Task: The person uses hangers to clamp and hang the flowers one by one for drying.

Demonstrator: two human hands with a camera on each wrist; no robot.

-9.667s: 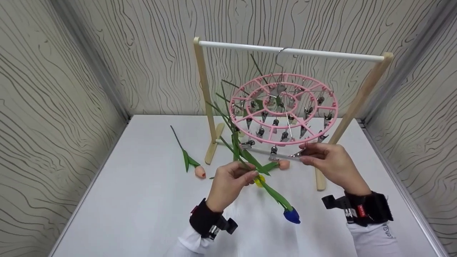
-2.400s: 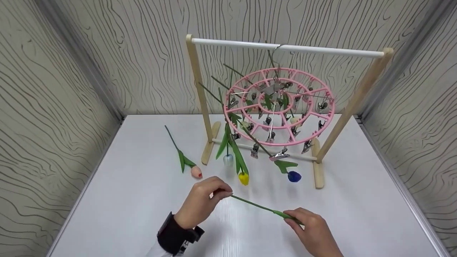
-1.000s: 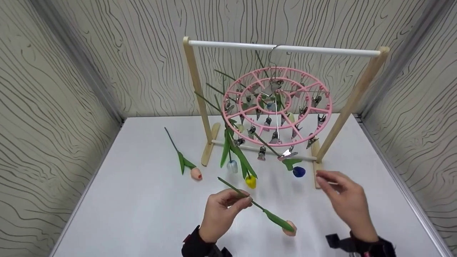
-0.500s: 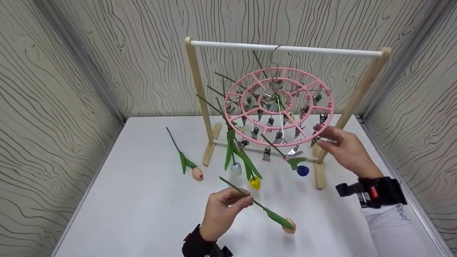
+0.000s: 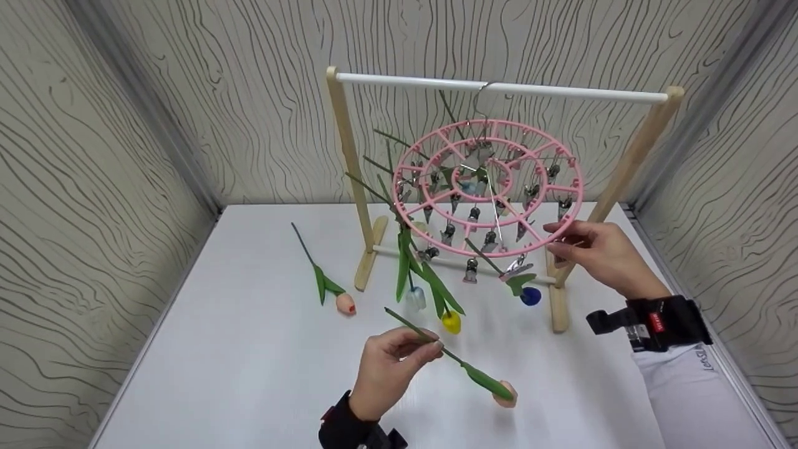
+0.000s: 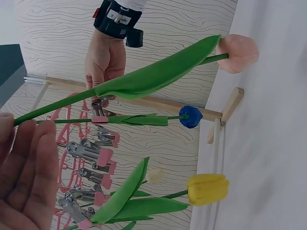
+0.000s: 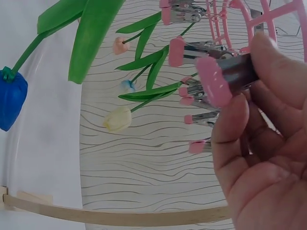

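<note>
My left hand [image 5: 389,368] pinches the green stem of a peach artificial tulip [image 5: 506,395], its flower pointing down to the right. At the front right rim of the round pink clip hanger [image 5: 580,187], my right hand [image 5: 608,259] holds a metal clip [image 7: 228,79] with pink tips between thumb and fingers. Those fingers mostly hide the clip in the head view. Beside it, a blue tulip [image 5: 530,296] hangs by its stem from another clip. A yellow tulip [image 5: 451,322] and a pale blue tulip [image 5: 416,299] hang at the hanger's front left.
The hanger hooks over the white rod [image 5: 561,90] of a wooden rack [image 5: 636,156]. Another peach tulip [image 5: 345,304] lies on the white table [image 5: 249,362], left of the rack. More tulips, including a cream one [image 7: 118,119], hang farther back. Patterned walls enclose the table.
The blue tulip, earlier in my left hand, now hangs from a clip. My left hand has taken a peach tulip. My right hand has let go of that tulip and risen to another clip.
</note>
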